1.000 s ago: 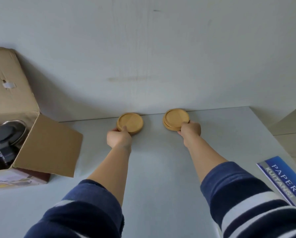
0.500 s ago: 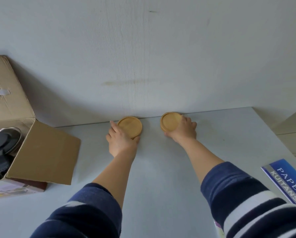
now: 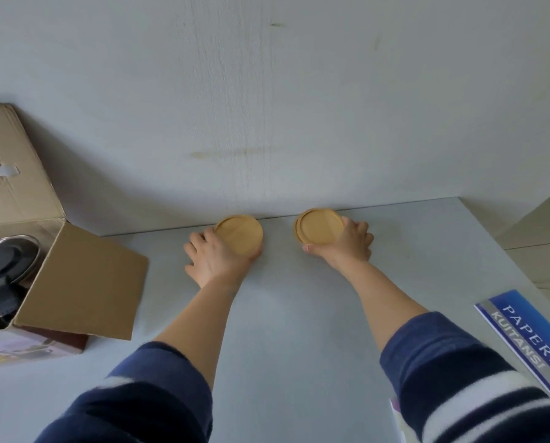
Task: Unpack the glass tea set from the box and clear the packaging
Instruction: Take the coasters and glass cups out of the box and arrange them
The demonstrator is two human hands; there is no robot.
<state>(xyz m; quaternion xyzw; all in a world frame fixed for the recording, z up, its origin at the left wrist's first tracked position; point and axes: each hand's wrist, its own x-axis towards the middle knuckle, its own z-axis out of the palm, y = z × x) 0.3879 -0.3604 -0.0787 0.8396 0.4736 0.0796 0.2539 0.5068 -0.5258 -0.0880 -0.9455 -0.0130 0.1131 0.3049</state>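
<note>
Two sets of round wooden coasters lie at the table's far edge against the wall. My left hand point(image 3: 214, 255) rests on the near left side of the left wooden coaster point(image 3: 240, 233), thumb under its rim. My right hand point(image 3: 347, 246) grips the right wooden coaster stack point(image 3: 318, 226), which shows two offset discs. At the left, the open cardboard box point(image 3: 75, 282) holds a glass teapot with a dark lid point(image 3: 2, 263).
The grey table point(image 3: 283, 330) meets a plain wall point(image 3: 267, 107) right behind the coasters. A blue receipt pad point(image 3: 529, 340) lies at the right edge. The box flap sticks out toward my left arm. The floor shows beyond the table's right corner.
Both hands shifted on the coasters: the left hand slid further left around its coaster, and the right hand moved to the right side of its stack, whose discs now sit offset.
</note>
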